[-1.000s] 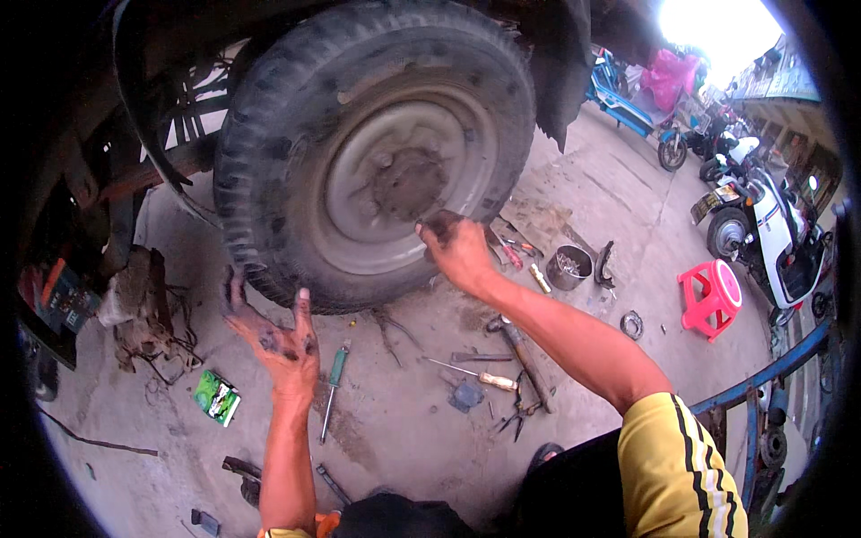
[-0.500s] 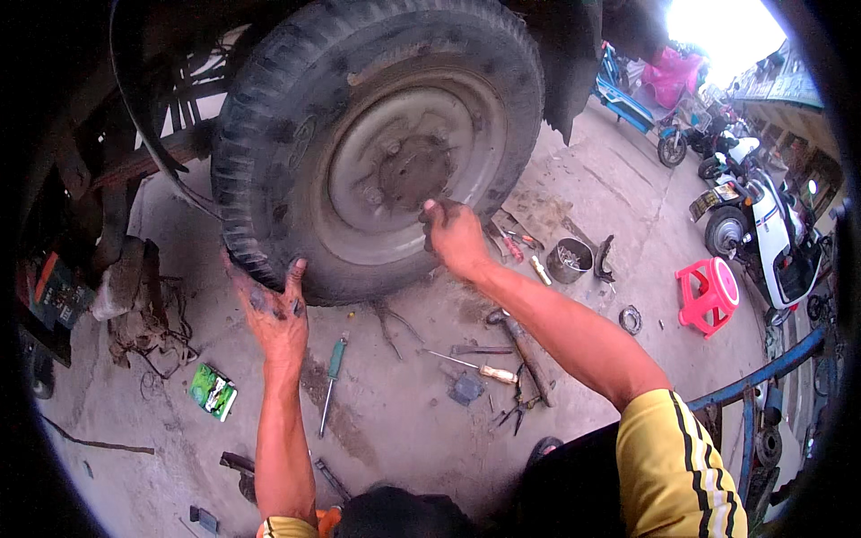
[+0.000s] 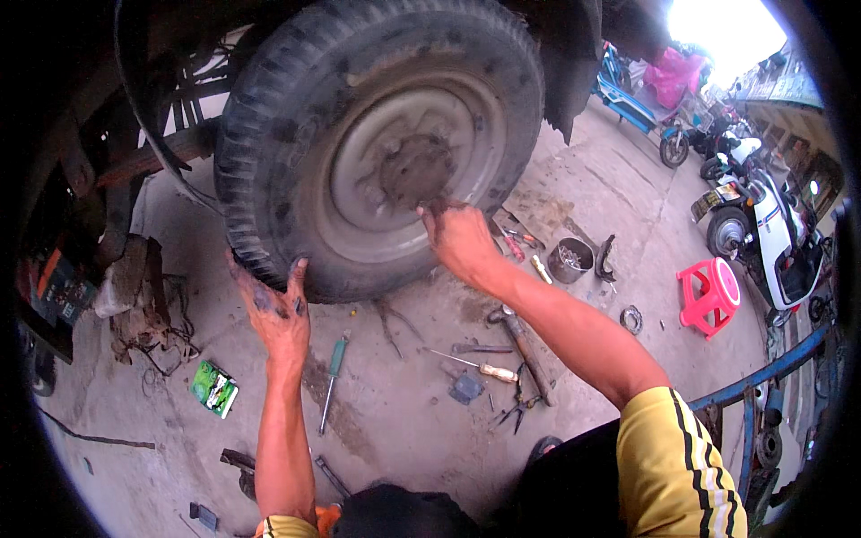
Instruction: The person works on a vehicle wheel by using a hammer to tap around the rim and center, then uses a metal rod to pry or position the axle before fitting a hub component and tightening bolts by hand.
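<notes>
A large dusty wheel (image 3: pixel 368 184), with a black treaded tyre and a grey rim, stands upright under the vehicle. My left hand (image 3: pixel 276 300) is wrapped round the tyre's lower left edge, thumb on the sidewall and fingers against the tread. At the lower right of the round hub (image 3: pixel 417 169), my right hand (image 3: pixel 462 235) has its fingers bent and pressed together on the rim. Whatever sits between those fingertips is hidden. Both hands are darkened with grime. Below the wheel lie a green-handled screwdriver (image 3: pixel 334 372) and a hammer (image 3: pixel 523 354).
A can of small metal parts (image 3: pixel 570 260), pliers (image 3: pixel 513 408), a pale-handled screwdriver (image 3: pixel 493 371) and a green packet (image 3: pixel 214 389) lie on the concrete. At the right are a red stool (image 3: pixel 708 298), parked motorbikes (image 3: pixel 767 233) and a blue metal rail (image 3: pixel 753 372).
My right hand has turned slightly, its raised thumb dropping toward the rim and its fingertips moving close beside the hub. My left hand stays at the tyre's lower edge.
</notes>
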Tool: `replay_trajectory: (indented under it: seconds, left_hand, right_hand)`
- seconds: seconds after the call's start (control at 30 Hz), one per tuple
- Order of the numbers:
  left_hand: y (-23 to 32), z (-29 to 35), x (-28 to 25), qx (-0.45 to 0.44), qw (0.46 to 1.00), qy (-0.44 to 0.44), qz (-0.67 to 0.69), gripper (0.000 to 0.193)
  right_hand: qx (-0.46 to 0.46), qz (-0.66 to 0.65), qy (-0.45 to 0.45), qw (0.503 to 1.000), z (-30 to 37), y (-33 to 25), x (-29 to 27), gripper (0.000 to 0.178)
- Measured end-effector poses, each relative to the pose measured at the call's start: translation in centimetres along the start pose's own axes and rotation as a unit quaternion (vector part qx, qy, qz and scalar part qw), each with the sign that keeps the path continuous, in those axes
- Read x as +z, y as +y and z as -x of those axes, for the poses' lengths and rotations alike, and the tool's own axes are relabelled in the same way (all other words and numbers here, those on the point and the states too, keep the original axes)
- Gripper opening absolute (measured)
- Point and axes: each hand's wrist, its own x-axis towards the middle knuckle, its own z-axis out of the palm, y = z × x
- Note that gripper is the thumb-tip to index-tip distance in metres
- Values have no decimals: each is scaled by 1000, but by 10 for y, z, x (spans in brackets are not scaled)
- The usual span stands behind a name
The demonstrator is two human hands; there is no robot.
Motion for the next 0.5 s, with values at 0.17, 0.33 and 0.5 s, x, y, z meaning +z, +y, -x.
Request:
replay_trajectory:
  seconds: [0.17, 0.33, 0.5]
  left_hand:
    - [-3, 2, 5, -6, 1000, 2, -19, 86]
    - [-7, 1, 4, 21, 999, 15, -27, 85]
    - [0, 2, 2, 16, 1000, 14, -5, 82]
  right_hand:
    - [279, -367, -96, 882, -7, 11, 9, 41]
    - [35, -17, -54, 998, -2, 3, 7, 42]
    - [-36, 95, -74, 992, -1, 11, 7, 41]
